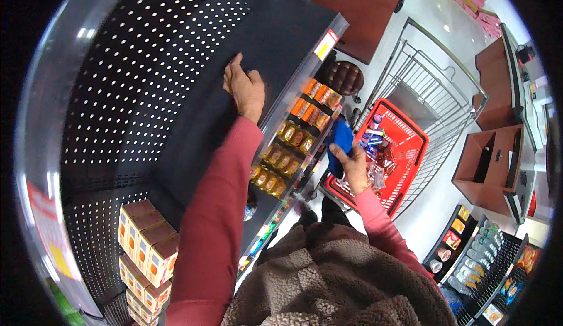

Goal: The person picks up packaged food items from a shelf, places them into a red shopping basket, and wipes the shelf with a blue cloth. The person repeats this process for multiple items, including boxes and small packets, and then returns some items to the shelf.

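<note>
Over a black shelf board [281, 31] is my left hand [246, 86], its fingers partly curled; whether something small lies under them cannot be told. My right hand [354, 167] grips a blue cloth [339, 143] beside the shelf's front edge. Right of that hand a red plastic basket [407, 128] with wrapped snacks [376, 143] rests on a metal shopping cart [444, 101]. Below the board, rows of orange packs [312, 106] and yellow-wrapped packs [288, 158] fill a lower shelf.
Stacked cartons [154, 246] stand at the shelf's lower left, by a perforated back panel [145, 62]. A round brown stool [345, 78] is behind the cart. Brown counters [497, 84] and a rack of bottles [477, 255] stand on the right.
</note>
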A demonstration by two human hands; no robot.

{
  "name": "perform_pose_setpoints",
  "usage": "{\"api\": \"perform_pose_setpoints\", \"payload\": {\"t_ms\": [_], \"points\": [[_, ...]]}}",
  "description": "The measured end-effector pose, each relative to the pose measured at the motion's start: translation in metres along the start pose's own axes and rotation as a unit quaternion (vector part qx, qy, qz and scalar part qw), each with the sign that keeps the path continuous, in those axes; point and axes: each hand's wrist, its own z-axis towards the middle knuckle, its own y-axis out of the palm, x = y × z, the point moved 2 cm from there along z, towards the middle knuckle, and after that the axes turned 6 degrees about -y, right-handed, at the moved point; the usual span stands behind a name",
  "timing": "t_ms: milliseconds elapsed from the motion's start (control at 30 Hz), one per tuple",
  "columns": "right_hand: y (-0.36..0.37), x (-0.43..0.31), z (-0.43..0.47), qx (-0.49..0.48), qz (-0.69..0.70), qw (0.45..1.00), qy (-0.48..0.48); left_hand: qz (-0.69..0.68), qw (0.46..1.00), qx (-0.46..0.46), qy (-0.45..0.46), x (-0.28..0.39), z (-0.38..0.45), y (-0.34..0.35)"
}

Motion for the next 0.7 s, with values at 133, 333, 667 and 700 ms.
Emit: {"api": "perform_pose_setpoints", "payload": {"t_ms": [133, 333, 667, 700], "points": [[0.067, -0.121, 0.006, -0.074, 0.112, 0.981, -0.138, -0.285, 0.954, 0.010, -0.095, 0.012, 0.017, -0.043], [0.132, -0.126, 0.036, -0.145, 0.100, 0.978, -0.108, -0.140, 0.979, 0.062, 0.132, 0.061, -0.044, -0.138], [0.018, 0.005, -0.030, -0.123, -0.217, 0.967, -0.058, 0.166, 0.942, -0.196, 0.217, 0.035, -0.072, -0.059], [0.001, 0.012, -0.041, -0.149, -0.238, 0.959, -0.028, 0.185, 0.934, -0.208, 0.223, 0.036, -0.068, -0.051]]}}
